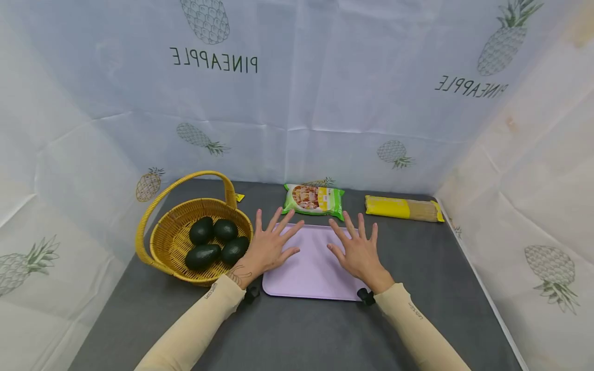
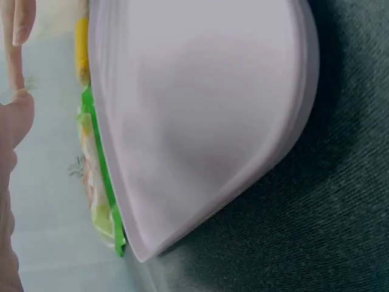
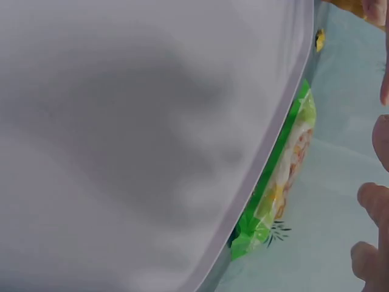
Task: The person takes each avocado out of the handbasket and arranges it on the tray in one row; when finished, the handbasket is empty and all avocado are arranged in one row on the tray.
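Both hands are spread over a pale purple tray (image 1: 315, 273) on the dark table, fingers straight and apart, holding nothing. My left hand (image 1: 270, 247) is above the tray's left side, its wrist close by the wicker basket (image 1: 162, 242). Over the right side of the tray is my right hand (image 1: 359, 252). Several dark green avocados (image 1: 202, 256) lie inside the basket, which has a tall arched handle. In the right wrist view, the tray (image 3: 121, 152) fills most of the picture, with fingers (image 3: 380, 201) at the right edge.
Behind the tray lies a green and white food packet (image 1: 313, 200). A yellow pack of dry noodles (image 1: 403, 208) is at the back right. A small yellow item (image 1: 239, 197) shows behind the basket. Pineapple-printed cloth (image 1: 334, 103) encloses the table's back and sides.
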A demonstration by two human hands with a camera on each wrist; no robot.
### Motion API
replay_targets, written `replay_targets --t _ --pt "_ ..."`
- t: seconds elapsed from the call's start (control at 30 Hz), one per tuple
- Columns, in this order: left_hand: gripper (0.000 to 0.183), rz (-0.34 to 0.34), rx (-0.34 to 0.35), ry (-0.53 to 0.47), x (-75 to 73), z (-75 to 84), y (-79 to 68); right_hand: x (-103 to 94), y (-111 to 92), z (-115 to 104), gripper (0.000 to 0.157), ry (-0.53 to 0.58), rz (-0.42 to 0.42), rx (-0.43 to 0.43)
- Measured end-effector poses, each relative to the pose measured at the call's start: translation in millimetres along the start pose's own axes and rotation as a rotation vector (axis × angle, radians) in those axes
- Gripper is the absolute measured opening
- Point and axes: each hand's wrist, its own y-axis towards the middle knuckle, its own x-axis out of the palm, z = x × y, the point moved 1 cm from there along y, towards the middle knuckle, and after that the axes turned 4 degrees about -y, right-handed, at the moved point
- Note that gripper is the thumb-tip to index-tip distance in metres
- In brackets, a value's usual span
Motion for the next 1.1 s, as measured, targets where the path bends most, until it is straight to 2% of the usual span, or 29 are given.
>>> replay_targets --t 0.13,0.3,0.6,0.77,0.87,1.1 --pt "0.072 -0.003 -0.002 -0.02 -1.7 3.2 -3.4 -1.4 -1.4 -2.1 0.068 0.015 -0.007 -0.002" --pt "0.068 0.009 0.006 -0.05 -9.3 7.8 -8.7 -8.2 -4.1 -4.4 0.066 0.059 0.028 -0.002" --pt "0.057 0.018 0.004 -0.226 -28.4 9.3 -27.6 -18.3 -7.6 -14.6 0.056 0.176 0.169 -0.083" --pt "0.05 0.12 0.026 -0.296 -37.7 8.7 -37.1 -24.6 -6.9 -18.9 0.05 0.243 0.242 -0.138" --pt "0.042 0.153 0.014 -0.325 -43.0 7.4 -43.1 -26.4 -6.1 -22.2 0.046 0.289 0.278 -0.174" --pt "0.028 0.191 -0.068 -0.406 -56.5 2.1 -57.9 -31.0 -3.3 -29.8 0.044 0.328 0.256 -0.199"
